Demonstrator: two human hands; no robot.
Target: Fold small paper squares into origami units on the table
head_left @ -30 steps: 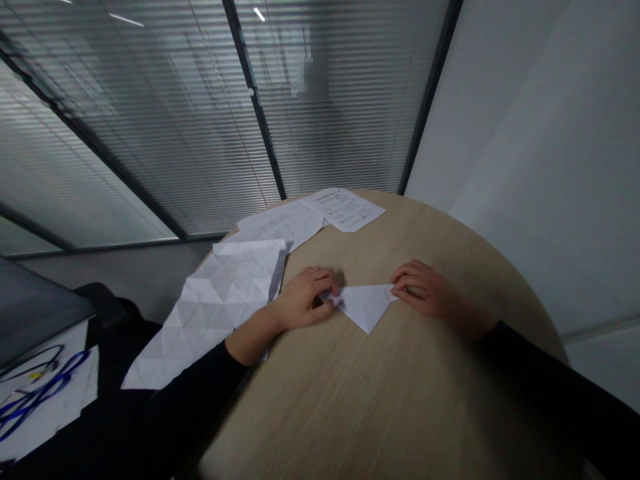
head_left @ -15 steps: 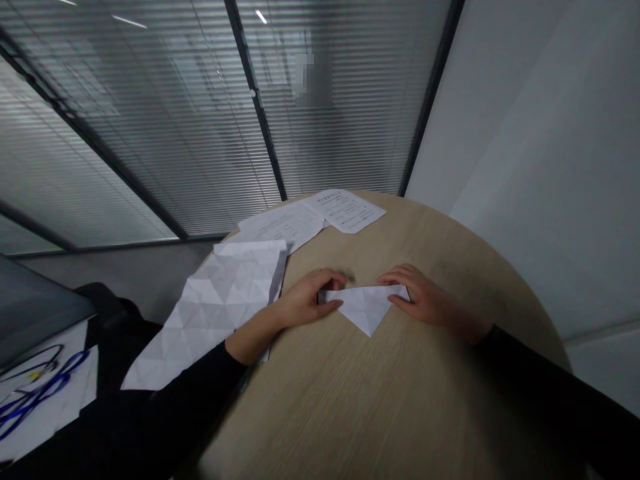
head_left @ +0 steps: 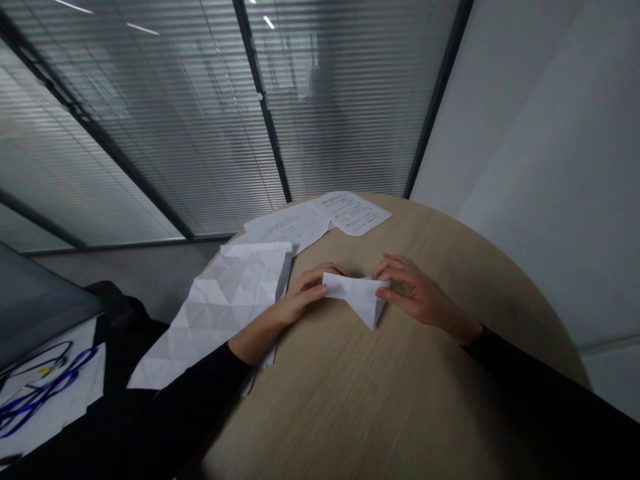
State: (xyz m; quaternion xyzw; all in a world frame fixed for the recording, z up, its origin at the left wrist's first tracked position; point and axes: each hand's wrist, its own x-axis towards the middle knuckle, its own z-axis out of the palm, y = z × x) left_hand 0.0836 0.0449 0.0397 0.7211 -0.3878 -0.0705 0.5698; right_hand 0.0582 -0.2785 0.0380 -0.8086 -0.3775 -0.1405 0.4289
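Observation:
A small piece of folded white paper is held between my hands just above the round wooden table. Its lower part narrows to a point that faces me, and a crease shows near that point. My left hand pinches the left end, thumb in front and fingers behind. At the right end, my right hand grips the paper between thumb and curled fingers. Part of the back of the paper is hidden.
Left of my left hand lies a large creased white sheet with a triangular fold pattern. Printed sheets rest at the table's far edge. Blue cords lie on white sheets at lower left. Blinds and a wall stand beyond.
The folded paper has changed from a flat, wide triangle to a narrower shape with its right side turned. My right hand has come closer to my left. The view has shifted slightly.

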